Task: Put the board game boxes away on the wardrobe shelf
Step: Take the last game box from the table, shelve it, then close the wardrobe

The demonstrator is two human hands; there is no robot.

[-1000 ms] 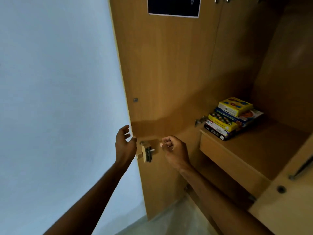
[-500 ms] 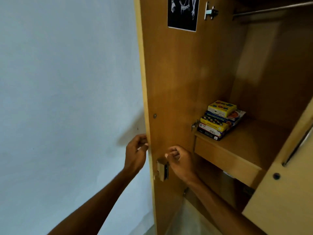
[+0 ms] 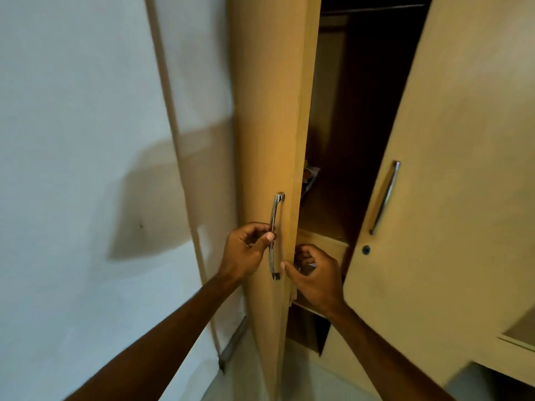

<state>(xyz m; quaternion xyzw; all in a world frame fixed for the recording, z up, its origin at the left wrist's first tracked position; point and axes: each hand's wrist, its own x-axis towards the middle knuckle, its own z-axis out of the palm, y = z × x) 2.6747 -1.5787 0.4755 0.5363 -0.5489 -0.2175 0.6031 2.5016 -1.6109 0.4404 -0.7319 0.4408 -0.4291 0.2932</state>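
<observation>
The left wardrobe door (image 3: 269,125) stands swung most of the way across the opening, its outer face toward me. My left hand (image 3: 246,250) is shut on the door's metal handle (image 3: 273,233). My right hand (image 3: 315,273) curls around the door's free edge near the lock, fingers inside the gap. Through the narrow gap only a sliver of the stacked board game boxes (image 3: 310,178) shows on the wooden shelf (image 3: 324,241); the rest is hidden behind the door.
The right wardrobe door (image 3: 448,198) hangs partly open with a long metal handle (image 3: 385,198) and a keyhole (image 3: 366,249). A pale wall (image 3: 86,140) lies to the left. A hanging rail crosses the dark top of the wardrobe.
The left door has swung from wide open to nearly shut, hiding most of the boxes. My left hand moved from the door's edge onto the outer handle; my right hand stays at the lock edge.
</observation>
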